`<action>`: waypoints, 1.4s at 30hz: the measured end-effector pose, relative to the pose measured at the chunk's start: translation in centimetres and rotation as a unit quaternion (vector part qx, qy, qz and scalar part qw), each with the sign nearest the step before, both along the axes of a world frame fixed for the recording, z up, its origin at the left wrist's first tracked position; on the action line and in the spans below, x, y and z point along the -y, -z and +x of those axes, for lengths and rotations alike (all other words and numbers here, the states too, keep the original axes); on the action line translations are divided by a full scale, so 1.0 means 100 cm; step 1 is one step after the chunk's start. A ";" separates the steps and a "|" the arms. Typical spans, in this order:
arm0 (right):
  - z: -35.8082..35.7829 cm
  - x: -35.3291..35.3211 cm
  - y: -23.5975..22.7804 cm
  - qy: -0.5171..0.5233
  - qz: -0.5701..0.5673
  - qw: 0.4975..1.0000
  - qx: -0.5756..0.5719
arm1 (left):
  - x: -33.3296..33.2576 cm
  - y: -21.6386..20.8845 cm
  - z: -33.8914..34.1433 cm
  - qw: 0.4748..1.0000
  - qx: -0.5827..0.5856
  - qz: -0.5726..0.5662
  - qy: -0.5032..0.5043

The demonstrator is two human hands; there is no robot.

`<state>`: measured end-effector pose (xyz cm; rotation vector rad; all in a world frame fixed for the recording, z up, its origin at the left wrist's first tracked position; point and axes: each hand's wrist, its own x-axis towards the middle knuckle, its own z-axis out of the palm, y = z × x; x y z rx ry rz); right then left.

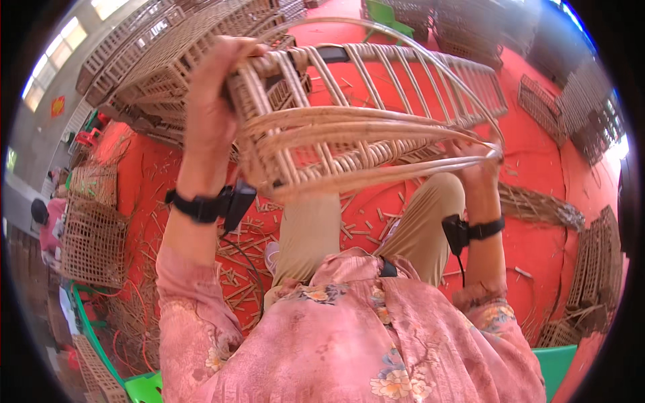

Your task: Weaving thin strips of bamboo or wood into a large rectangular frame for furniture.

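The left grip is closed around the left end of an open, long, brown woven-cane frame, at its upper corner. The right grip appears closed on the bend of a looped bundle of flat tan cane strips; its fingertips are partly hidden by the strips.

Governing relation: the frame lies to the right of the left grip, raised in front of the torso, its long axis running across the body and away toward the upper right. The left grip is the nearer, in contact with the frame. The strips cross the frame's near side from its left end to the right grip.

Below are the beige-trousered legs and a red floor covering littered with short tan cane offcuts. Brown latticed cane crates are stacked at upper left.
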<state>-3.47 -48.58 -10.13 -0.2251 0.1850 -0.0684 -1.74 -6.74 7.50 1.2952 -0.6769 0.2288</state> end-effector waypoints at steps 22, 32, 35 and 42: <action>-0.055 0.013 -0.002 0.115 -0.167 0.969 -0.140 | 0.014 0.151 0.049 0.972 -0.212 0.092 0.042; -0.060 0.076 0.061 0.084 -0.219 0.972 0.033 | -0.007 0.122 -0.003 0.975 0.119 0.159 -0.104; -0.066 0.058 0.056 0.141 -0.207 0.968 0.025 | -0.004 0.115 -0.026 0.902 0.229 0.343 -0.124; -0.068 0.055 0.055 0.087 -0.242 0.965 -0.045 | -0.004 0.093 -0.018 0.964 0.150 0.211 -0.063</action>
